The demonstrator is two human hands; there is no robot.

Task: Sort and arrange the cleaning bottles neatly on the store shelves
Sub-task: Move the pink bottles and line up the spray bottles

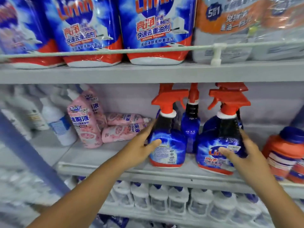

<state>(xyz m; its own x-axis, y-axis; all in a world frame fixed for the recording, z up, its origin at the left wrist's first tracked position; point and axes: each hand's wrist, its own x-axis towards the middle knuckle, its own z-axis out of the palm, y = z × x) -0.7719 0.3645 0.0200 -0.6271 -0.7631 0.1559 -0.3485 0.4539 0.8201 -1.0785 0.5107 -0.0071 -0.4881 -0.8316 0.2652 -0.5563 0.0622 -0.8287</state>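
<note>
Two blue spray bottles with red trigger heads stand at the front of the middle shelf (102,159). My left hand (141,143) grips the left spray bottle (167,145), thumb on its label and fingers round its left side. My right hand (243,152) grips the right spray bottle (218,145), thumb across its front label, fingers behind its right side. A third blue spray bottle (190,127) stands behind, between the two. Pink bottles are to the left: one upright pink bottle (85,122), two lying pink bottles (123,127) stacked beside it.
White bottles (57,122) stand at the far left of the middle shelf, orange jars with blue lids (286,152) at the far right. Large blue refill pouches (156,30) and orange-labelled jugs (230,27) fill the upper shelf. Several white bottles (181,199) line the lower shelf.
</note>
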